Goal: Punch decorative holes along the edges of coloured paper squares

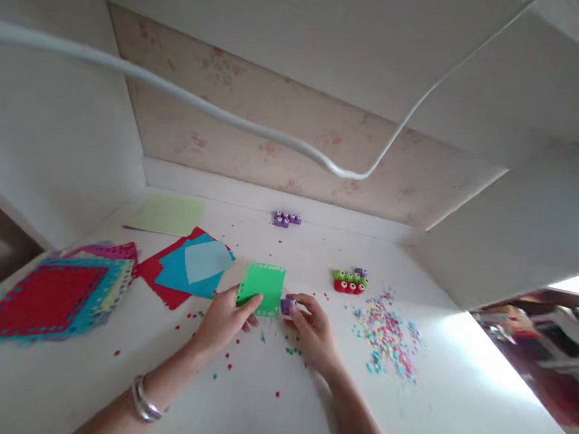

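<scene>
A green paper square (262, 286) with a punched border lies on the white desk (255, 401) in front of me. My left hand (224, 319) pinches its near left corner. My right hand (313, 329) grips a small purple punch (286, 305) at the paper's near right corner. Tiny coloured paper dots lie scattered around both hands.
Sheets of red and blue paper (188, 266), a pale green sheet (169, 214) and a pile of punched sheets (47, 298) lie at the left. Purple punches (286, 219) sit by the back wall, green and red punches (349, 282) at the right, next to a heap of confetti (388, 335). A white cable (227, 115) hangs overhead.
</scene>
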`<action>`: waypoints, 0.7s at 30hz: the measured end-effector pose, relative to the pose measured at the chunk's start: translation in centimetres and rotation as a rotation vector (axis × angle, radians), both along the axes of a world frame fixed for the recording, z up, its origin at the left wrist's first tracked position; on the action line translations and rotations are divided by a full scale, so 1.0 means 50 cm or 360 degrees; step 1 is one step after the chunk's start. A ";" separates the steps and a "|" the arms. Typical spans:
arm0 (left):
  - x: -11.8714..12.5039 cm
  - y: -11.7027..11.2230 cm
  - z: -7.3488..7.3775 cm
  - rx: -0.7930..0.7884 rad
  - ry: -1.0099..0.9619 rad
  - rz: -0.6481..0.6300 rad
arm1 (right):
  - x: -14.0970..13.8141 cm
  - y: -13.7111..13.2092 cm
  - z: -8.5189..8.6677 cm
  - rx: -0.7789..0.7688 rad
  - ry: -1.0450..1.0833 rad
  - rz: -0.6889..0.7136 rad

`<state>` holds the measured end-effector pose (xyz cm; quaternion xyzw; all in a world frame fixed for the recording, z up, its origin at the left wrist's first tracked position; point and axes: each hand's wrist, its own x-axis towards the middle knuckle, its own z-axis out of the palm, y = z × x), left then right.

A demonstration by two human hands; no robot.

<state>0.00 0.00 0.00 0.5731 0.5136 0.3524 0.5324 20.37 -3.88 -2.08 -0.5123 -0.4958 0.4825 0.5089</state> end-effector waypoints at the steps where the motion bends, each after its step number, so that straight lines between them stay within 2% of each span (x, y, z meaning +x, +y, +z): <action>1: 0.000 0.001 -0.001 0.0007 0.0002 -0.0010 | 0.002 0.000 -0.005 -0.0025 -0.0007 0.0011; 6: 0.002 0.002 0.000 0.0043 0.0087 -0.0006 | 0.011 0.002 -0.014 -0.0027 -0.0051 0.0054; 10: 0.003 -0.001 0.004 0.0036 0.0156 0.0012 | 0.013 0.007 -0.006 0.0108 -0.0073 0.0086; 16: 0.002 0.002 0.003 0.0025 0.0149 0.0014 | 0.013 0.006 0.004 0.0119 -0.0066 0.0111; 21: 0.000 -0.001 0.000 0.0142 0.0207 -0.0015 | 0.013 0.005 0.007 0.0093 -0.0078 0.0144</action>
